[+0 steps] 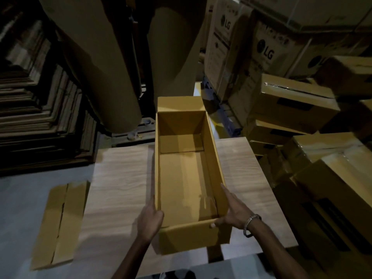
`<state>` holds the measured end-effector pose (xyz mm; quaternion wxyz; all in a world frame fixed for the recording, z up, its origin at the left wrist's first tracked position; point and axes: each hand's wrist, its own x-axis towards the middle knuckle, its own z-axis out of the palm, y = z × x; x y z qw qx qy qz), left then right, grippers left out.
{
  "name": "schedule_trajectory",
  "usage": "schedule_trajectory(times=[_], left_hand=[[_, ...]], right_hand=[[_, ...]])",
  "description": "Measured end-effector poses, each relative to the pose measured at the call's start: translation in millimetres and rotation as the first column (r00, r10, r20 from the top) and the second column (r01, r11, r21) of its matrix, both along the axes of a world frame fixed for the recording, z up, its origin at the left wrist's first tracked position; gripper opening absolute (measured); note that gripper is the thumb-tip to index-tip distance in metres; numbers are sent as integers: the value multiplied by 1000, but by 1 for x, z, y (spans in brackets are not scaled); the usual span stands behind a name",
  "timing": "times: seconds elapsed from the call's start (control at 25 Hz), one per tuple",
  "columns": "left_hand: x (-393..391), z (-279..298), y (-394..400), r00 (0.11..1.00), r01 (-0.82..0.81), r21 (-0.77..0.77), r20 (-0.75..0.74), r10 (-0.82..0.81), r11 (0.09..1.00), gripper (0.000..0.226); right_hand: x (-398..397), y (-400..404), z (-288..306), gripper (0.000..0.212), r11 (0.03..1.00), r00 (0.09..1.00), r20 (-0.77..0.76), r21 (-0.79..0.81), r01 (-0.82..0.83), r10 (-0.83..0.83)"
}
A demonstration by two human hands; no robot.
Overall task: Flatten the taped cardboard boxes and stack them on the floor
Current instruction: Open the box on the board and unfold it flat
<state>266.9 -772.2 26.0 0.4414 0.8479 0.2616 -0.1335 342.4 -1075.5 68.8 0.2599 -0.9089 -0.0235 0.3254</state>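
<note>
A long, narrow open cardboard box [185,174] stands on the light wood-grain table [120,178], its open top facing me. My left hand [150,221] grips the near left corner of the box, fingers curled over the rim. At the near right corner my right hand [231,210], with a bracelet on the wrist, holds the box: its thumb hooks over the near end wall and its fingers lie along the right wall. A flattened cardboard box [60,224] lies on the grey floor to the left of the table.
Taped cardboard boxes [296,103] are piled at the right, with larger LG-printed cartons [267,51] behind them. Two big brown paper rolls [96,63] stand beyond the table. Stacks of flat cardboard [36,109] fill the left. A tape roll [131,135] lies behind the table.
</note>
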Motion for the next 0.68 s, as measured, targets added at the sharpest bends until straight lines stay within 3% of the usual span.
schedule_trajectory(times=[0.12, 0.24, 0.32, 0.44, 0.52, 0.6, 0.68], left_hand=[[-15, 16, -6, 999, -25, -56, -22, 24, 998, 64], [-29, 36, -24, 999, -24, 50, 29, 22, 998, 71], [-31, 47, -44, 998, -30, 134, 67, 22, 991, 75], [-30, 66, -93, 979, -67, 204, 204, 24, 977, 61], [-23, 79, -124, 921, -148, -12, 362, 142, 989, 36], [-13, 78, -137, 861, -254, -345, 345, 374, 904, 24], [-1, 58, -136, 854, -332, -393, 261, 450, 858, 53]], right_hand=[[6, -10, 0, 159, 999, 999, 3, 14, -39, 39], [13, -23, 0, 153, 989, 990, -23, -46, -141, 140], [13, -33, -3, 138, 965, 974, -21, -132, -228, 227], [10, -60, -17, 106, 971, 979, 27, -133, -198, 203], [10, -88, -26, 78, 993, 993, 23, 0, -119, 119], [12, -109, -44, 56, 998, 999, 23, 50, -34, 33], [12, -125, -56, 26, 999, 999, 47, 36, 21, -23]])
